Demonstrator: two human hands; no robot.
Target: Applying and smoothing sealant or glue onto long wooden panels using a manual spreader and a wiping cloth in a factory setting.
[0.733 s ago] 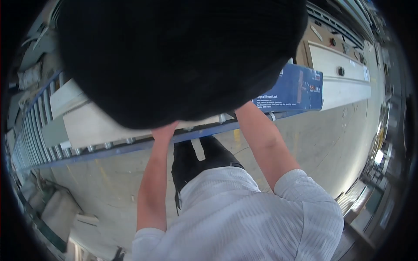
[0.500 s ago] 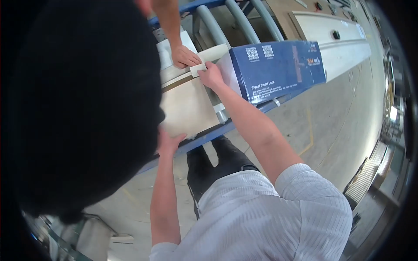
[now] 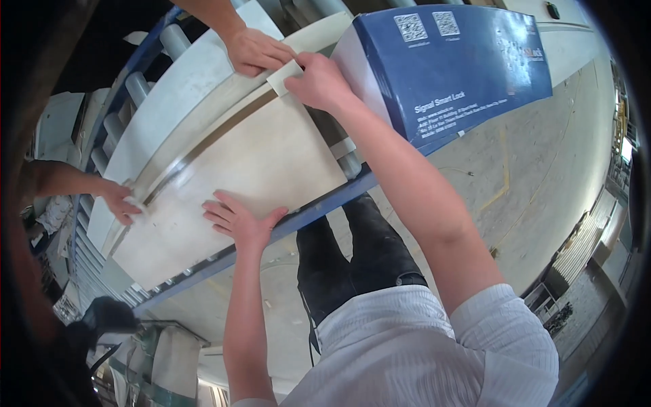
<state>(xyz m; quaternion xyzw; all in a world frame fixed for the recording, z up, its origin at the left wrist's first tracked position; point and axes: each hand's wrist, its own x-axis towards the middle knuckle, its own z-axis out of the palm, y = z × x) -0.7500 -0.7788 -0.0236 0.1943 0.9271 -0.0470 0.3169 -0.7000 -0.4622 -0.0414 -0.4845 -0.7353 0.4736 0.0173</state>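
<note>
A pale wooden panel (image 3: 291, 156) lies flat on a roller conveyor, a long narrow strip running along its far edge. My left hand (image 3: 244, 222) rests on the panel's near side, palm down with fingers spread. At the panel's far right corner, my right hand (image 3: 320, 83) pinches a short cream-coloured piece (image 3: 281, 80) set across the strip. A co-worker's hand (image 3: 255, 51) presses right beside that piece. Another co-worker's hand (image 3: 119, 202) grips something small and whitish at the panel's left end.
A blue cardboard box (image 3: 468, 74) stands on the conveyor right of the panel. Behind the panel lies a white board (image 3: 180, 95). The conveyor's blue rail (image 3: 322, 209) passes in front of my legs. A dark object (image 3: 112, 315) shows at lower left.
The view has shifted, and the dark shape that covered the left side is mostly gone, uncovering the panel's left end and a second co-worker's hand. My right hand stays at the cream-coloured piece.
</note>
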